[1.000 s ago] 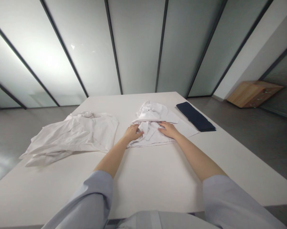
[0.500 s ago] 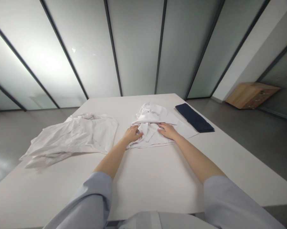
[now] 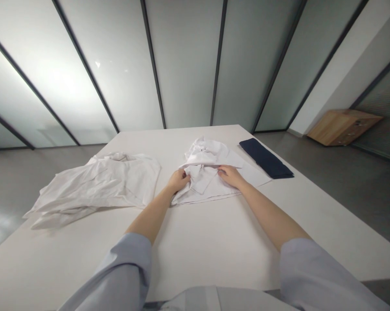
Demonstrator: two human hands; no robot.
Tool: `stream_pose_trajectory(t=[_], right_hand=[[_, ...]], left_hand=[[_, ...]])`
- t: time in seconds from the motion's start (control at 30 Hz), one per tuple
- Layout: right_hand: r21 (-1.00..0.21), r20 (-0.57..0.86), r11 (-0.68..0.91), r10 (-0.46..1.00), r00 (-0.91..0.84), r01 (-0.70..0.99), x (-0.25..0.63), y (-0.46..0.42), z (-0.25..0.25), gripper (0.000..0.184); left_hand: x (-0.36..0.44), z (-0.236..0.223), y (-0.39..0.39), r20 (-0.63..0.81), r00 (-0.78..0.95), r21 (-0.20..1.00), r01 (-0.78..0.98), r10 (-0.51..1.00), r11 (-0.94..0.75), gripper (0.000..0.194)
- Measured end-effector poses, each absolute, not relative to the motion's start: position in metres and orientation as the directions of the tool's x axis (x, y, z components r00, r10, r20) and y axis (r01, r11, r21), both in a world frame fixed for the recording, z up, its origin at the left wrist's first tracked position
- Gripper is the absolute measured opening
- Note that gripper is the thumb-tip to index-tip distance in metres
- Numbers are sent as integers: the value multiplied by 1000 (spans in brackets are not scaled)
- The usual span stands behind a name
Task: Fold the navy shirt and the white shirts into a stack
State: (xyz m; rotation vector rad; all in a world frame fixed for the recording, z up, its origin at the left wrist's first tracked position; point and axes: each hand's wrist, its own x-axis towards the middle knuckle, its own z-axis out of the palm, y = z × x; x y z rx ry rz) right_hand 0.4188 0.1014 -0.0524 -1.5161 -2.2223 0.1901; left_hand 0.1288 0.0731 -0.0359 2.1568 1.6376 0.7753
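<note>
A crumpled white garment (image 3: 210,172) lies in the middle of the white table (image 3: 198,242). My left hand (image 3: 178,179) is at its left edge, fingers curled round a fold of the white cloth. On the garment's right part rests my right hand (image 3: 231,175), fingers bent and pressed onto the fabric. Both forearms reach forward from pale blue sleeves.
A second, larger white garment (image 3: 97,185) is spread at the table's left side, partly hanging over the edge. A folded dark navy cloth (image 3: 266,158) lies at the far right. Frosted glass panels stand behind; a wooden cabinet (image 3: 344,126) sits on the floor at the right.
My left hand has closed on a fold of the white garment and lifted it slightly. My right hand has shifted a little up on the cloth.
</note>
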Motion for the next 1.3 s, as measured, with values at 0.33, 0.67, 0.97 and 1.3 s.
stream_pose_trajectory(t=[0.33, 0.67, 0.97, 1.3], right_hand=[[-419, 447, 225, 894, -15, 880, 427, 101, -54, 47], [-232, 310, 36, 950, 39, 972, 424, 95, -49, 31], [-556, 557, 461, 824, -102, 692, 393, 76, -17, 36], [-453, 487, 723, 691, -534, 522, 350, 53, -38, 43]], left_hand=[[116, -35, 95, 229, -118, 723, 685, 966, -88, 26], [125, -43, 84, 387, -36, 684, 682, 921, -260, 65], [141, -26, 60, 551, 336, 320, 760, 764, -565, 70], [129, -25, 68, 468, 35, 575, 747, 883, -334, 18]])
